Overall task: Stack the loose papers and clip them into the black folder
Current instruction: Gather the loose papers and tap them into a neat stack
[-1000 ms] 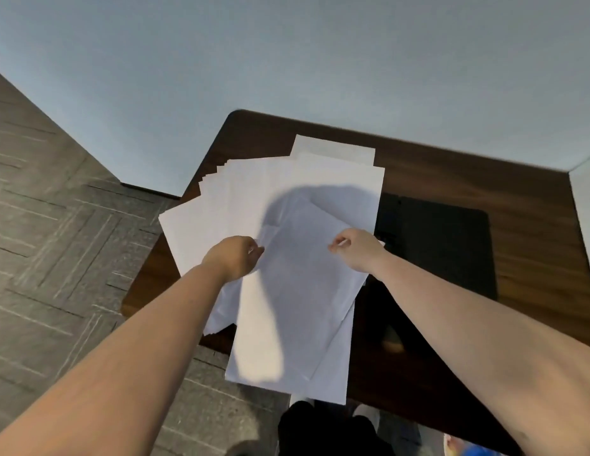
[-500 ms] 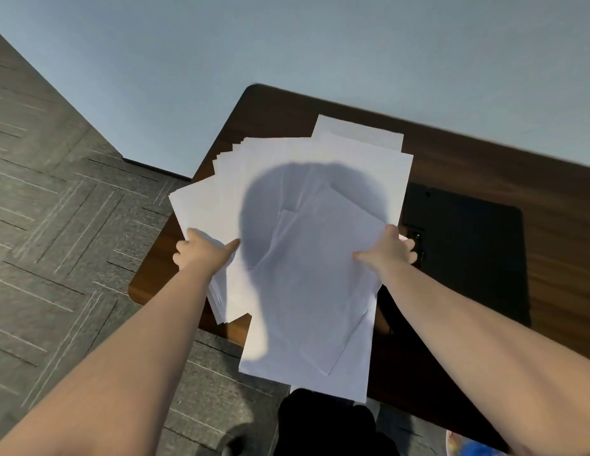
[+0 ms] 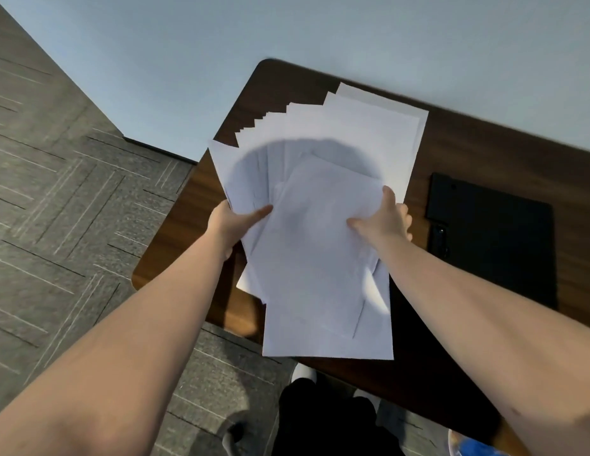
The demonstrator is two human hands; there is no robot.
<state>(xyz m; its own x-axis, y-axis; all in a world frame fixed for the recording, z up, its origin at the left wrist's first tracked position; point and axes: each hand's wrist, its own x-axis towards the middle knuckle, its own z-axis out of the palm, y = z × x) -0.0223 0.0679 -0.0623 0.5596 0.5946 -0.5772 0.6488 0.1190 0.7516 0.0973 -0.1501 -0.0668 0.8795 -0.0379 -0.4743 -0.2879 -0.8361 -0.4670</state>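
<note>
A fanned pile of white loose papers (image 3: 323,258) is lifted over the left half of the dark wooden table (image 3: 484,153). My left hand (image 3: 232,222) grips the pile's left edge, thumb on top. On the pile's right edge my right hand (image 3: 382,218) holds several sheets, thumb up and fingers underneath. The sheets are skewed, their top corners spread like steps. The black folder (image 3: 494,245) lies flat and closed on the table to the right of the papers, apart from both hands. A round shadow falls on the papers.
The table stands against a pale blue wall (image 3: 287,34). Grey patterned carpet (image 3: 63,192) lies to the left and below. My dark trousers and white shoes (image 3: 305,373) show under the table's near edge. A blue object (image 3: 471,445) sits at the bottom right.
Both hands moved from the top of the papers out to the pile's left and right edges and took hold of it. The sheets have drawn closer together. The view shifted left.
</note>
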